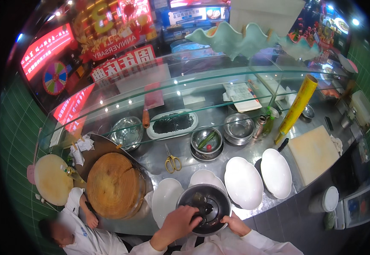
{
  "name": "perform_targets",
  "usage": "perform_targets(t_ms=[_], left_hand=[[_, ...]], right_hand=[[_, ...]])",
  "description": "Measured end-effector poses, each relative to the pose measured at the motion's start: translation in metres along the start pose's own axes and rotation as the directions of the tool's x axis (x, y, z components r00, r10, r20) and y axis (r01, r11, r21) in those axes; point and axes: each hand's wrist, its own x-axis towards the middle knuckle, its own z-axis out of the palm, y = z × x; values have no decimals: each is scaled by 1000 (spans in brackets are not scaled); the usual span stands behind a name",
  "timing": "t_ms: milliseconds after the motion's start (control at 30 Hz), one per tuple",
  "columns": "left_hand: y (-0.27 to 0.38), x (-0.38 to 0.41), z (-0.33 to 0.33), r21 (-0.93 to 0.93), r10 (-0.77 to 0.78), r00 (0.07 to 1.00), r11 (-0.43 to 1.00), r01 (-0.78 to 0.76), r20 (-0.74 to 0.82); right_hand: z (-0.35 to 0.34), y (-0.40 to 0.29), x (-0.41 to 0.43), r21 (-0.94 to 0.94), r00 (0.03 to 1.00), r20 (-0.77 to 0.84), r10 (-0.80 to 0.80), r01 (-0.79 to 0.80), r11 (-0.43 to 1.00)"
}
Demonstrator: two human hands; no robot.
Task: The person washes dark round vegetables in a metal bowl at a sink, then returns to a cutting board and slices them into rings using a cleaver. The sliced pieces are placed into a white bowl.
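Observation:
My right hand grips the near right rim of a dark-lined metal bowl, thumb over the edge. Inside that bowl lie dark, wet food pieces. My left hand reaches over the bowl's left rim with its fingers curled down at the pieces; whether they pinch any is hidden. The bowl is held in front of me, partly covering a white scalloped plate. Another white plate is on its left, and two more, a nearer plate and a farther plate, stand to the right.
Gold-handled scissors and a steel bowl with green vegetables lie ahead. A round wooden chopping block is at left, beside a seated or leaning co-worker. A knife lies by the rectangular cutting board. Glass shelving spans the back.

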Motion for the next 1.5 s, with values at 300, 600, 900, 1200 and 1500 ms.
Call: perform_targets(t_ms=[300, 600, 900, 1200, 1500], left_hand=[[-16, 33, 14, 171, 214, 977, 963, -209, -10], [-10, 42, 27, 268, 369, 928, 890, -370, 56], [-8, 62, 41, 126, 371, 925, 917, -378, 81], [-19, 56, -4, -479, -51, 997, 878, 20, -52], [-130, 2, 0, -566, -423, 752, 820, 81, -505]], right_hand=[[-13, -9, -8, -162, 1000, 28, -1, 5, 987], [-16, -11, -3, -173, 999, 31, 22, -16, 985], [-12, -9, 16, -119, 995, 99, -18, 30, 992], [-8, -27, 43, -180, 989, 147, 1, 26, 983], [-20, -16, 67, -80, 999, 28, 38, -35, 996]])
